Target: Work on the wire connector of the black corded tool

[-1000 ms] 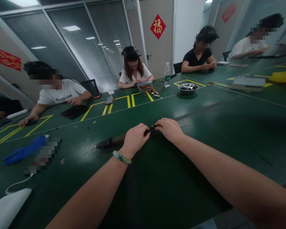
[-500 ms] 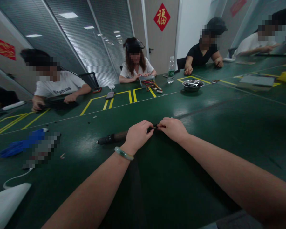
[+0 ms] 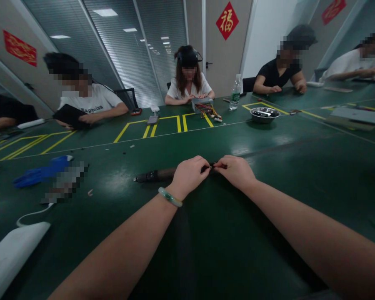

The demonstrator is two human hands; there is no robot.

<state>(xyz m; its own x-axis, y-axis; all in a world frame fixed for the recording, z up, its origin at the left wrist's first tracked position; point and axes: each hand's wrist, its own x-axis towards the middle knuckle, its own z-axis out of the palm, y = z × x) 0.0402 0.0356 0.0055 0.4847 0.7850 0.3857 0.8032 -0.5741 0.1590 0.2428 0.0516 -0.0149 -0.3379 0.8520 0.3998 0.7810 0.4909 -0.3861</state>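
Left hand wraps the front of a dark rod-shaped tool lying on the green surface, right hand pinching its small tip piece; looks stiff, light, tip fiddly—grip by the thick barrel.

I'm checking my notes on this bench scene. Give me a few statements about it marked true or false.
1. Both hands meet on a dark rod-like tool. True.
2. The left hand wears a green bracelet. True.
3. The steel bowl sits beside the left hand. False: it stands far across the table.
4. The right hand holds a water bottle. False: the bottle stands far off, untouched.
5. Blue gloves lie at the left. True.
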